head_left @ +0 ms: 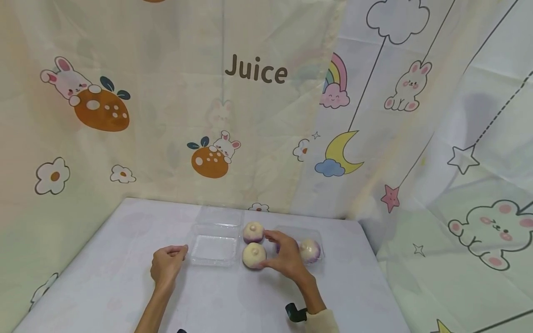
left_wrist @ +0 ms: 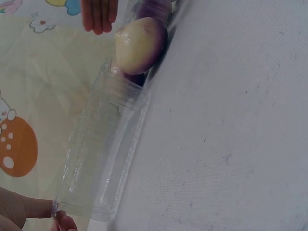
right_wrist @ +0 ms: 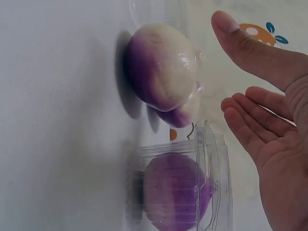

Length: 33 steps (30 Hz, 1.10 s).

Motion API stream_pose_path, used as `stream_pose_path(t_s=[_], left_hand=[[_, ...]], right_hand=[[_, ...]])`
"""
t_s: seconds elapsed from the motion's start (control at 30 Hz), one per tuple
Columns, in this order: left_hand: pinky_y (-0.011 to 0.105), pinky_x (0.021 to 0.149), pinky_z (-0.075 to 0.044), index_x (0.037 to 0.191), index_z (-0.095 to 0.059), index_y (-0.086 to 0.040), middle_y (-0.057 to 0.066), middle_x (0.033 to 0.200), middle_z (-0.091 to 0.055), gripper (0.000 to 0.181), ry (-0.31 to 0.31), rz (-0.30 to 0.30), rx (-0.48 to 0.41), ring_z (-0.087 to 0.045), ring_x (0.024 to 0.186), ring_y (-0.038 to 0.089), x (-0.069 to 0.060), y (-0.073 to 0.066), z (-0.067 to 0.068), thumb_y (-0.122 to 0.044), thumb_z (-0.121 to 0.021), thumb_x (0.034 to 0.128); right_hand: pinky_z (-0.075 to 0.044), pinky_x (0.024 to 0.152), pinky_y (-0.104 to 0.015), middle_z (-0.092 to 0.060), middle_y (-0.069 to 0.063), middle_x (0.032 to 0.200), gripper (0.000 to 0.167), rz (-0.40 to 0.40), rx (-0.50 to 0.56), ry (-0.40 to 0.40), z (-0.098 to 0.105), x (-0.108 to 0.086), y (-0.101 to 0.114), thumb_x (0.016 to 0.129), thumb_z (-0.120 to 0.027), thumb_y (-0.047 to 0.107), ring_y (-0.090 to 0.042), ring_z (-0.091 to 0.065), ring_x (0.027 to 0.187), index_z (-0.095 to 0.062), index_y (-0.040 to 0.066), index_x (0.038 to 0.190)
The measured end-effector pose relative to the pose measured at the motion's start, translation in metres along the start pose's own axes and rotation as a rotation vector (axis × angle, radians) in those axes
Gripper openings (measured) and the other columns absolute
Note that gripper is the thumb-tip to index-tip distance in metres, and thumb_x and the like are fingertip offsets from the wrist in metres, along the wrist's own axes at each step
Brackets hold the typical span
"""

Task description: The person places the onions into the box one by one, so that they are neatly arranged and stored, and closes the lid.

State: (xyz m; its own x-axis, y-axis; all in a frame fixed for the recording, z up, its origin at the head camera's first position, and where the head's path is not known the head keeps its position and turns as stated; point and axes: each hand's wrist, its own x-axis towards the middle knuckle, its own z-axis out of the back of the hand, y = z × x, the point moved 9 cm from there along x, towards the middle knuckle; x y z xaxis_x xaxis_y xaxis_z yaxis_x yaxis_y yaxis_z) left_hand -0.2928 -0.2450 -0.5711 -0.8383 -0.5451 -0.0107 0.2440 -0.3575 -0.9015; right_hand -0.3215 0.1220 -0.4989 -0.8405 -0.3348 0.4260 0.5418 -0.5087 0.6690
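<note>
My left hand (head_left: 166,266) pinches the left edge of a clear plastic box (head_left: 214,249) between thumb and fingers. The box stands with nothing inside, its lid tipped back behind it. Just right of it sit two round, turnip-like pieces, cream on top with a nub and purple below: a front turnip (head_left: 254,255) and a rear turnip (head_left: 253,232). Above and beside them hovers my right hand (right_wrist: 269,130), its fingers extended and thumb apart, holding nothing. In the right wrist view a gap shows between it and the turnips.
A second clear box (head_left: 319,233) stands behind the right hand, with a turnip (head_left: 310,250) inside and more purple partly hidden. White cloth covers the table (head_left: 125,277). Printed curtains (head_left: 166,138) hang behind and at the sides.
</note>
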Motion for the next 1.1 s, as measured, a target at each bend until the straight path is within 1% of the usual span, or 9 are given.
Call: stream_pose_path(t_s=[0.17,0.3,0.57,0.67,0.77,0.9,0.97,1.07,1.1], left_hand=[[0.033,0.066,-0.041,0.102,-0.08,0.004,0.005,0.073,-0.077,0.033,0.008,-0.009,0.001,-0.064,0.066,0.017,0.001,-0.001,-0.001,-0.027,-0.072,0.1006],[0.033,0.066,-0.041,0.103,-0.08,0.004,0.006,0.075,-0.078,0.033,0.011,-0.003,0.003,-0.065,0.067,0.018,0.001,0.0,-0.002,-0.028,-0.073,0.1008],[0.033,0.067,-0.042,0.103,-0.08,0.004,0.008,0.077,-0.079,0.034,0.013,-0.005,0.001,-0.068,0.068,0.018,0.001,0.001,0.0,-0.029,-0.072,0.1015],[0.034,0.068,-0.042,0.103,-0.08,0.004,0.008,0.077,-0.079,0.034,0.013,-0.002,-0.001,-0.067,0.068,0.017,0.001,0.001,0.001,-0.029,-0.072,0.1016],[0.034,0.068,-0.042,0.103,-0.08,0.004,0.01,0.079,-0.079,0.034,0.008,0.004,-0.004,-0.067,0.068,0.018,0.0,0.001,0.002,-0.029,-0.072,0.1015],[0.034,0.068,-0.042,0.103,-0.079,0.004,0.011,0.08,-0.08,0.033,0.011,0.008,-0.011,-0.067,0.069,0.019,0.0,0.001,0.002,-0.028,-0.072,0.1015],[0.034,0.068,-0.042,0.103,-0.079,0.004,0.01,0.079,-0.08,0.033,0.018,0.005,-0.015,-0.067,0.069,0.018,0.0,0.0,0.001,-0.028,-0.072,0.1015],[0.033,0.066,-0.043,0.103,-0.079,0.004,0.008,0.077,-0.079,0.032,0.019,-0.001,-0.019,-0.066,0.067,0.017,0.0,0.0,0.0,-0.027,-0.073,0.1013],[0.033,0.066,-0.042,0.103,-0.079,0.004,0.008,0.077,-0.079,0.032,0.019,-0.002,-0.02,-0.066,0.067,0.016,0.0,0.001,0.0,-0.027,-0.073,0.1013]], right_hand=[[-0.063,0.101,-0.054,-0.076,-0.021,0.135,0.089,0.007,-0.036,0.012,-0.004,0.003,0.002,0.062,-0.108,0.015,-0.043,-0.076,0.119,-0.069,-0.003,0.14],[-0.061,0.105,-0.054,-0.074,-0.023,0.137,0.089,0.001,-0.031,0.048,-0.01,0.003,0.001,0.063,-0.107,0.016,-0.045,-0.075,0.121,-0.067,-0.004,0.141],[-0.058,0.108,-0.06,-0.069,-0.028,0.143,0.093,-0.049,-0.031,0.103,-0.023,0.003,0.001,0.068,-0.105,0.016,-0.046,-0.071,0.125,-0.061,-0.007,0.146],[-0.056,0.112,-0.059,-0.068,-0.027,0.145,0.093,-0.081,-0.047,0.125,-0.027,0.004,0.003,0.069,-0.105,0.015,-0.045,-0.068,0.13,-0.06,-0.007,0.148],[-0.052,0.117,-0.059,-0.067,-0.025,0.147,0.094,-0.104,-0.091,0.142,-0.031,0.005,0.005,0.069,-0.105,0.015,-0.044,-0.064,0.137,-0.059,-0.006,0.149],[-0.049,0.121,-0.059,-0.066,-0.025,0.15,0.095,-0.127,-0.157,0.147,-0.034,0.008,0.007,0.068,-0.106,0.017,-0.044,-0.061,0.143,-0.059,-0.005,0.149],[-0.048,0.122,-0.06,-0.065,-0.025,0.15,0.096,-0.14,-0.158,0.145,-0.034,0.008,0.006,0.067,-0.106,0.017,-0.045,-0.06,0.144,-0.059,-0.005,0.149],[-0.049,0.12,-0.062,-0.066,-0.028,0.147,0.096,-0.116,-0.15,0.141,-0.034,0.009,0.005,0.066,-0.106,0.017,-0.048,-0.06,0.141,-0.06,-0.007,0.146],[-0.051,0.119,-0.058,-0.067,-0.027,0.145,0.095,-0.083,-0.165,0.136,-0.036,0.01,-0.001,0.067,-0.106,0.02,-0.046,-0.062,0.139,-0.06,-0.007,0.146]])
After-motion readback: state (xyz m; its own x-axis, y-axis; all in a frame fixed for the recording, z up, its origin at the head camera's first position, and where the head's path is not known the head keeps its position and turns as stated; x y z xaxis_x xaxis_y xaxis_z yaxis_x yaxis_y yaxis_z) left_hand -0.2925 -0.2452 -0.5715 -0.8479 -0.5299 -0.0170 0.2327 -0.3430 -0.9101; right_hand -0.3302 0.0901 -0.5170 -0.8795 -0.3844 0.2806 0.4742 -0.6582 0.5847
